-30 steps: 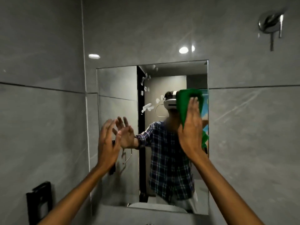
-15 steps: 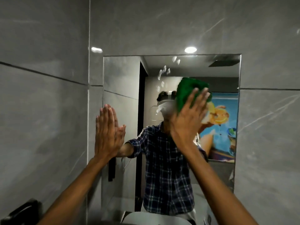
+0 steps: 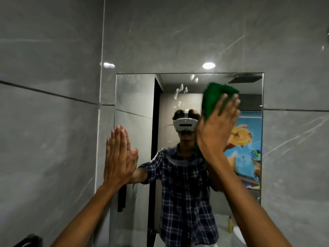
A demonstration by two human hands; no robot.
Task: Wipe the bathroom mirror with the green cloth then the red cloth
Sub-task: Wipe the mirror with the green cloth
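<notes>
The right hand (image 3: pixel 216 134) covers much of the green cloth (image 3: pixel 215 98), so only its upper part shows, bunched and blurred above the fingers, near the upper right of the mirror (image 3: pixel 135 97). That hand lies flat with fingers spread, pressing the cloth to the glass. The left hand (image 3: pixel 118 155) is flat against the mirror's left edge, fingers straight and together, holding nothing. The mirror's bottom edge is cut off by the frame. One cloth is visible, and two hands. About six small white smears (image 3: pixel 180 90) sit on the upper glass; their exact number is hard to tell. A dark object (image 3: pixel 29 240) at lower left is cut off and unclear.
</notes>
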